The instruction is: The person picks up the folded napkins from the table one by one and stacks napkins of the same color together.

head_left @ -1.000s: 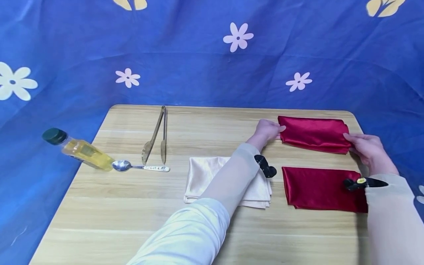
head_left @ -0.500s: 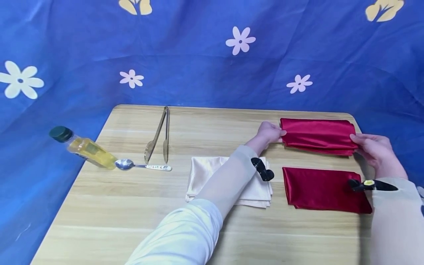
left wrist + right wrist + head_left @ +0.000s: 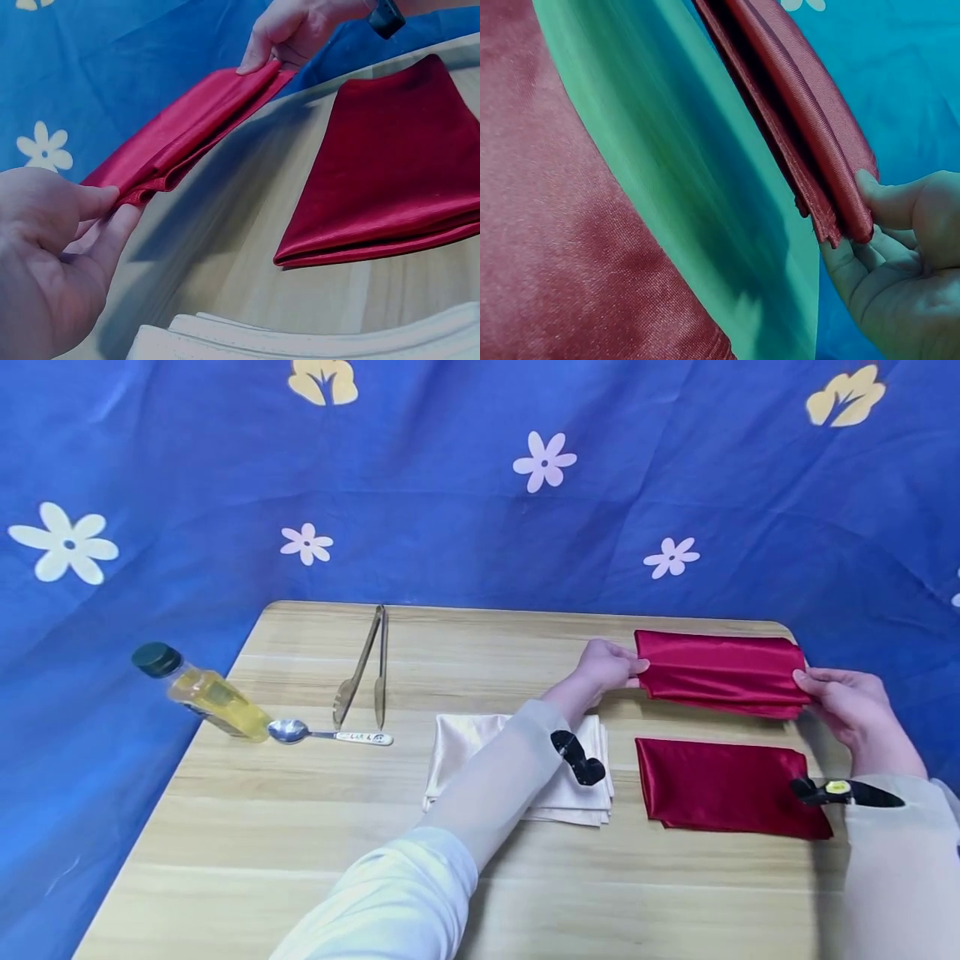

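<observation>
Two-handed hold on a folded cloth, as I see it from my remote station. The upper red cloth (image 3: 720, 668) lies directly between the left hand (image 3: 602, 667) and the right hand (image 3: 855, 706), each touching one short end, so I count neither as nearer. Its long axis runs from hand to hand, roughly parallel to the far edge of the desk (image 3: 262, 860). The left fingers are narrowed to a pinch on the left end; the right fingers pinch the opposite end, thumb above. From the shadow in both wrist views I judge this cloth to be raised off the desk, near the far right corner. Its short ends point left and right, its layered edges toward the person. On the near side, well parted from it, the lower red cloth (image 3: 720, 789) rests almost parallel; I judge this alignment the relation that matters most.
</observation>
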Demonstrator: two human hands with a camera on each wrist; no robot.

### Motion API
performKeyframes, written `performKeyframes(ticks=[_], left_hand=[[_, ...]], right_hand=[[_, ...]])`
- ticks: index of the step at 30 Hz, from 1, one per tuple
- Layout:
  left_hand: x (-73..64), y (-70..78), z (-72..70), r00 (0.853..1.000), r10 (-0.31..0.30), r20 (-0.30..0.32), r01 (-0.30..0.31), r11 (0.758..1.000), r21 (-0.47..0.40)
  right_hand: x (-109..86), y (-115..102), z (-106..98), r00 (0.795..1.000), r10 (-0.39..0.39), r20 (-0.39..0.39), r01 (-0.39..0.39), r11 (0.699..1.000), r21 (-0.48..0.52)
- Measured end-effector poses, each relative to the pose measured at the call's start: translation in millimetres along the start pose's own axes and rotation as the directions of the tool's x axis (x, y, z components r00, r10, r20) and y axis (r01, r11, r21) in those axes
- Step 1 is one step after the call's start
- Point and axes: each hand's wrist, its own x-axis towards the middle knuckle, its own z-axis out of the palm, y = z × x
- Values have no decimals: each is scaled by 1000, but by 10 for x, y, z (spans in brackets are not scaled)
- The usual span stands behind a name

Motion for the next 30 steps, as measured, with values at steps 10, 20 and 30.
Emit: performKeyframes(ticks=[10, 20, 30], left_hand=[[-253, 82, -44, 1000, -3, 18, 3, 1000, 3], [-500, 60, -66, 998, -17, 67, 21, 998, -56], [-711, -51, -76, 996, -7, 92, 14, 996, -82]], right_hand=[[-227, -66, 18, 1000, -2, 13, 2, 1000, -9], [-424, -7, -40, 1000, 17, -22, -16, 1000, 17], [-637, 135, -80, 997, -58, 42, 54, 995, 89]])
